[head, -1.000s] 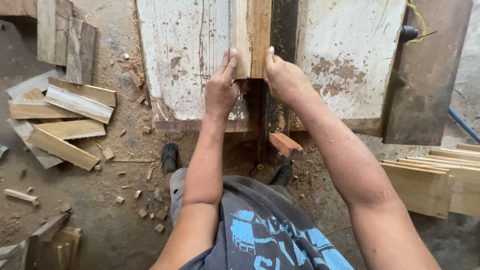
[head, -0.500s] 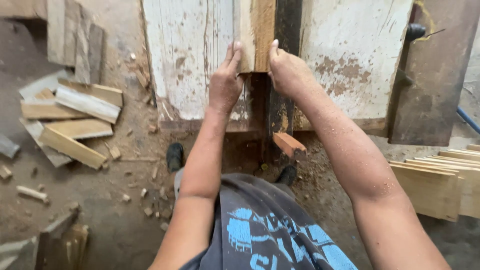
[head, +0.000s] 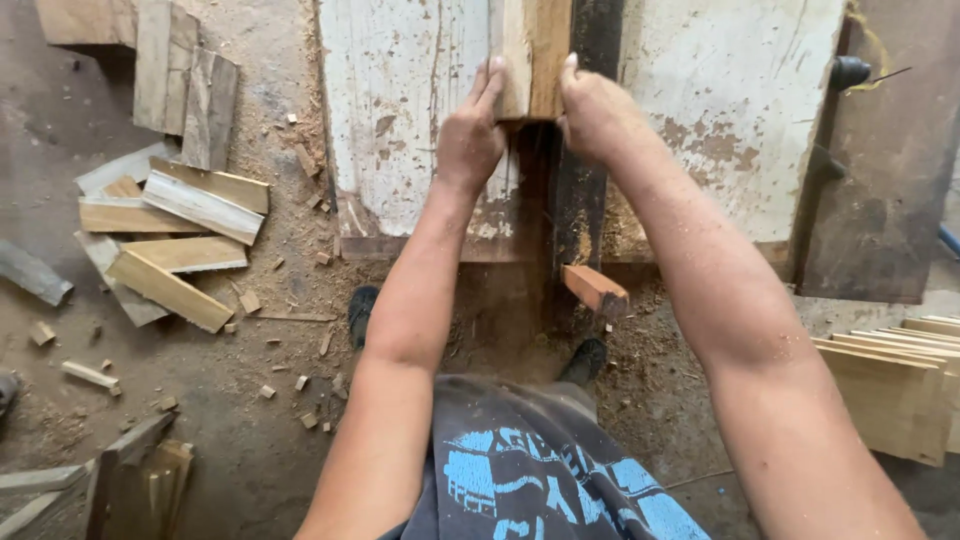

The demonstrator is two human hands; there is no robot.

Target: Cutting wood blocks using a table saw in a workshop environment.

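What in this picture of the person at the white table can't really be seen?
- Wood piece: far end cut off by the head view's top edge.
- Right hand: fingers hidden behind the wood.
- Slot under the wood: in shadow, so any blade cannot be made out.
- Stacked boards: cut off by the right edge.

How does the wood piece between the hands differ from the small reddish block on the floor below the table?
The wood piece lies on the white table, held between the left hand and right hand; the reddish block lies untouched in sawdust. The held piece is pale tan and looks longer, running out of frame; the block is orange-red and short. Both are sawn, square-edged wood.
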